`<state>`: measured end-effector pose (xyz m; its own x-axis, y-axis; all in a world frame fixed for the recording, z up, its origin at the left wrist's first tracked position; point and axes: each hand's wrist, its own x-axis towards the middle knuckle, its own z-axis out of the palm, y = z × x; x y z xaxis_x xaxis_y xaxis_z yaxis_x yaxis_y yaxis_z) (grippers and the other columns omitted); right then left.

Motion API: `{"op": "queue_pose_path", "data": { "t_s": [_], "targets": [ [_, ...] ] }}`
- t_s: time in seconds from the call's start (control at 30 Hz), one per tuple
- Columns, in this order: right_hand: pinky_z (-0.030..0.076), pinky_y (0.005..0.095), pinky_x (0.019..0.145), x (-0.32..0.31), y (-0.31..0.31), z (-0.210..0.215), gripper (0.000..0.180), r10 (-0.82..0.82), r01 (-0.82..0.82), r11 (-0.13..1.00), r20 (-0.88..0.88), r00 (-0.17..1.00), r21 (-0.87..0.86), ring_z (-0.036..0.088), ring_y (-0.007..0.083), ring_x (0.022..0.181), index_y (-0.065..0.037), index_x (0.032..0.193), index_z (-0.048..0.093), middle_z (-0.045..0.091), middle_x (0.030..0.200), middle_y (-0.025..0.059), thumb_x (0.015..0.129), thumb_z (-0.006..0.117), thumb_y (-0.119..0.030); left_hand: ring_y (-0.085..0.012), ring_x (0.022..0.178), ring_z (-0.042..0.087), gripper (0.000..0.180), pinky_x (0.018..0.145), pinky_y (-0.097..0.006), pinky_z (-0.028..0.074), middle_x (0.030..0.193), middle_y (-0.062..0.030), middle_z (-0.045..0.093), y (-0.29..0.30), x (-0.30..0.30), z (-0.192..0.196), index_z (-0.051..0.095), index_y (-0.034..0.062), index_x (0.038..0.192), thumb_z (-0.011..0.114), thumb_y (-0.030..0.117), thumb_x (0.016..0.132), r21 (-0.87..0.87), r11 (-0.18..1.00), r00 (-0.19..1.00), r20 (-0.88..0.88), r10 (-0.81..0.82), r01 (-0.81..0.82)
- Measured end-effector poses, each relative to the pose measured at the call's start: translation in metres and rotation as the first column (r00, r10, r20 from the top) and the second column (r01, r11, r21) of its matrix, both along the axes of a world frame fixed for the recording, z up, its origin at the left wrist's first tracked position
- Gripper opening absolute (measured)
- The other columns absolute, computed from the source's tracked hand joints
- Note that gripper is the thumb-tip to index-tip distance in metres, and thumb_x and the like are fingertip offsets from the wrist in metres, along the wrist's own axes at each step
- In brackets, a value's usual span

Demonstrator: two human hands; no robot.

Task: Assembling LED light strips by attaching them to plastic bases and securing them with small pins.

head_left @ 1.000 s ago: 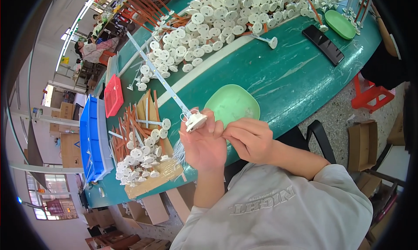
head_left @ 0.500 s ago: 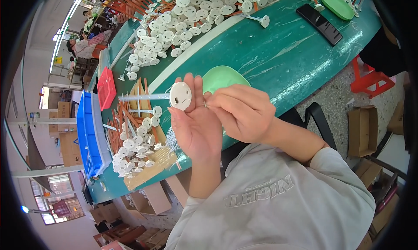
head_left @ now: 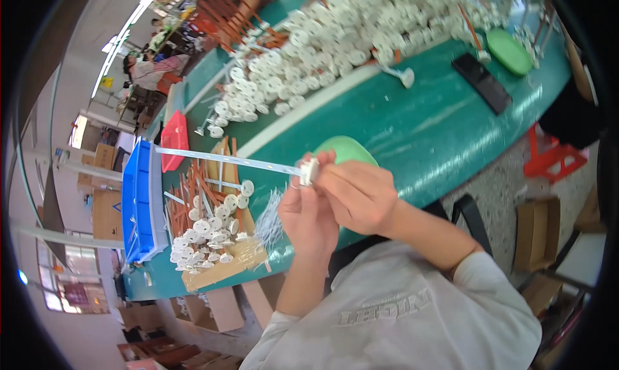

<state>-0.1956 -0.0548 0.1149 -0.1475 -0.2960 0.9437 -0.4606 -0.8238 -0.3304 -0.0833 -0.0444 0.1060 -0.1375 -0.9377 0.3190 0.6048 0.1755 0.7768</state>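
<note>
My left hand (head_left: 311, 225) is closed around a small round white base (head_left: 310, 171), its fingers and thumb at the rim. From that base a long, thin, pale LED strip (head_left: 232, 160) sticks out to the left, with small yellowish spots along it. The base is tilted nearly edge-on. My right hand (head_left: 360, 196) is closed in a pinch against the base's right side. What its fingertips hold is hidden. Just beyond my hands lies a light green plate (head_left: 347, 149), partly covered by them. A bundle of thin white wires (head_left: 271, 220) is left of my left wrist.
Piled white round bases (head_left: 329, 38) cover the table's far side. More white-based strips (head_left: 206, 231) lie on cardboard at left, beside a blue bin (head_left: 137, 196) and red basket (head_left: 174, 138). A black phone (head_left: 482, 83) and green dish (head_left: 509, 51) are at far right.
My left hand has gone from an open palm to gripping the base. The base has turned from face-up to nearly edge-on. My right fingertips have come against it. The view has shifted.
</note>
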Motion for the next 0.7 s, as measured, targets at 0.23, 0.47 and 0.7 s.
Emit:
{"op": "queue_pose_path", "data": {
  "t_s": [0.23,0.47,0.7],
  "targets": [
    [0.054,0.0305,0.056,0.01,0.003,-0.007,0.017,0.138,-0.14,0.985,0.023,0.99,0.104,0.066,0.0254,0.064,0.001,0.087,0.068,0.068,0.079,0.0128,0.071,0.069,0.006,-0.0366,0.124,0.05,0.036,0.106,-0.048,0.039,0.129,-0.0216,0.056,0.003,0.022,-0.004,0.052,-0.0032,0.13,0.054,0.011,0.097,0.006,1.0,1.0,-0.014,0.015,-0.015],
    [0.053,0.0299,0.054,0.016,0.003,0.002,0.017,0.261,-0.24,0.955,-0.109,0.959,0.173,0.067,0.023,0.064,-0.001,0.087,0.068,0.069,0.079,0.0096,0.071,0.073,-0.001,-0.0367,0.122,0.053,0.037,0.104,-0.048,0.041,0.126,-0.0216,0.058,0.014,0.046,-0.007,0.052,-0.0038,0.129,0.054,0.013,0.097,0.008,1.0,1.0,0.017,-0.004,0.004],
    [0.049,0.0277,0.049,0.023,0.01,0.011,0.014,0.421,-0.392,0.857,-0.016,0.907,0.334,0.065,0.021,0.057,-0.007,0.082,0.071,0.067,0.07,0.0075,0.069,0.076,-0.003,-0.0413,0.122,0.052,0.032,0.101,-0.051,0.043,0.127,-0.0234,0.057,0.022,0.072,0.004,0.059,0.001,0.124,0.059,0.005,0.092,-0.035,0.996,0.993,0.077,-0.084,0.087]
  ]
}}
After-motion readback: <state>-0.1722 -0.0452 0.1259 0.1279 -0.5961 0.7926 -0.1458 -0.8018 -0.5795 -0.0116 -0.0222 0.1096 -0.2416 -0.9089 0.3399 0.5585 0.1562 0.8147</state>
